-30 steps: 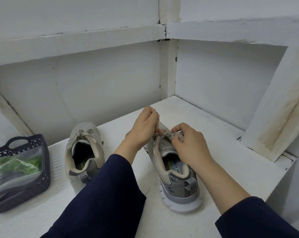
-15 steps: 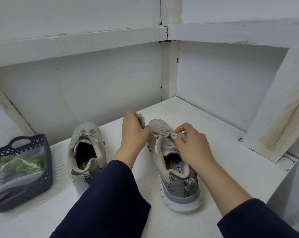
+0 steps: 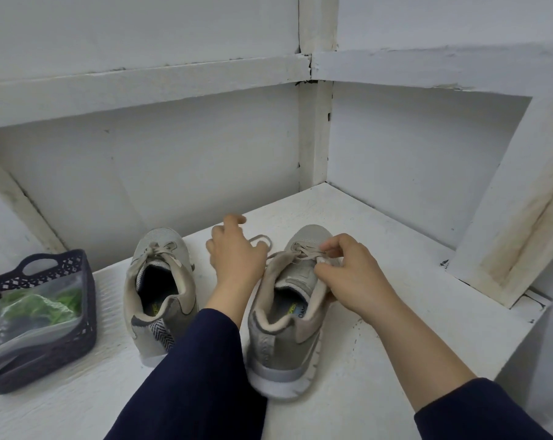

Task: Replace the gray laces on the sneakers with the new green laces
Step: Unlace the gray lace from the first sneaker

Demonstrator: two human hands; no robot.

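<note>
Centre frame, the right hand (image 3: 348, 274) pinches the gray lace (image 3: 303, 253) on the sneaker (image 3: 281, 338), steadying it. The left hand (image 3: 234, 258), fingers curled and blurred, apparently pulls its loose end free. The green laces (image 3: 40, 308) wait bagged, lower left.

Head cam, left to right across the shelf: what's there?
Dark basket holding bagged green laces → laced sneaker → left hand → sneaker being unlaced → right hand, pinching its gray lace.

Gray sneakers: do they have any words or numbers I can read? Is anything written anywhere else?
"OAM": insole patch inside the right gray mesh sneaker; earlier letters hidden.
Yellow-green logo inside the left gray mesh sneaker: too blurred to read.
Nothing else readable.
</note>
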